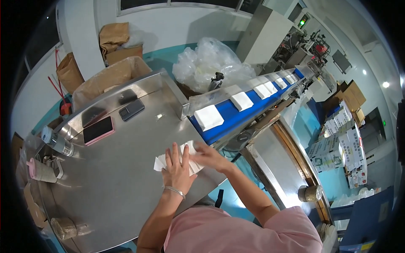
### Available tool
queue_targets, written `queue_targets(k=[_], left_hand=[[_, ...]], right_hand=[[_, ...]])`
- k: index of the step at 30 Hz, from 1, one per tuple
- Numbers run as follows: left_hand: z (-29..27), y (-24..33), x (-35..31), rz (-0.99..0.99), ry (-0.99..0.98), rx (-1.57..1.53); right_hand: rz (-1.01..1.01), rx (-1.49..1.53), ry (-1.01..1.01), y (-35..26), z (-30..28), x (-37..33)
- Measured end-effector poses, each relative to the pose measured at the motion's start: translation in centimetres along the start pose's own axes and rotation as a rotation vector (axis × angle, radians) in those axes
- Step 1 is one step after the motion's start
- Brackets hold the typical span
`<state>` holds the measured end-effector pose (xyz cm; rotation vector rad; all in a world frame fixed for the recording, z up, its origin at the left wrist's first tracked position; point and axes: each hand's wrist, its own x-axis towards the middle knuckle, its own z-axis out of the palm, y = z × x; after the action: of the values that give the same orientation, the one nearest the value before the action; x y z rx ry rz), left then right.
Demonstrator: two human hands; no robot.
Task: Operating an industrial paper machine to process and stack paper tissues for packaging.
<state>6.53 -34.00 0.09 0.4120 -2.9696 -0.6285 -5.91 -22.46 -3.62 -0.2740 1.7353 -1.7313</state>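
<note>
White folded paper packs (187,148) lie in a short row on the steel table, near the belt's lower end. My left hand (177,172) rests flat over them with its fingers stretched out; a bracelet circles that wrist. At the right end of the row, my right hand (209,157) touches or nearly touches the packs. Its fingers are smeared and partly hidden, so their grip does not show. The hands cover much of the packs. Beyond them, the nearest white pack (208,117) sits on the blue conveyor belt (222,134), with several similar packs farther up.
The steel table (114,181) carries a pink-edged phone (98,130), a dark phone (131,110), a clear bottle (58,141), a pink-lidded cup (41,170) and a tape roll (63,228). Another tape roll (310,193) stands on the right-hand bench. Stacked cartons (341,147) are farther right.
</note>
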Motion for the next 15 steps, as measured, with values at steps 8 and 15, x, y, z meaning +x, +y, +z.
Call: queue_targets(k=[8,15], left_hand=[[0.2,0.0,0.1,0.090,-0.044,0.069],[0.5,-0.1,0.2,0.105,0.001,-0.045]], right_hand=[[-0.303,-0.485,-0.218,0.4,-0.2,0.9],[0.072,0.256,0.115,1.8,-2.2,2.7]])
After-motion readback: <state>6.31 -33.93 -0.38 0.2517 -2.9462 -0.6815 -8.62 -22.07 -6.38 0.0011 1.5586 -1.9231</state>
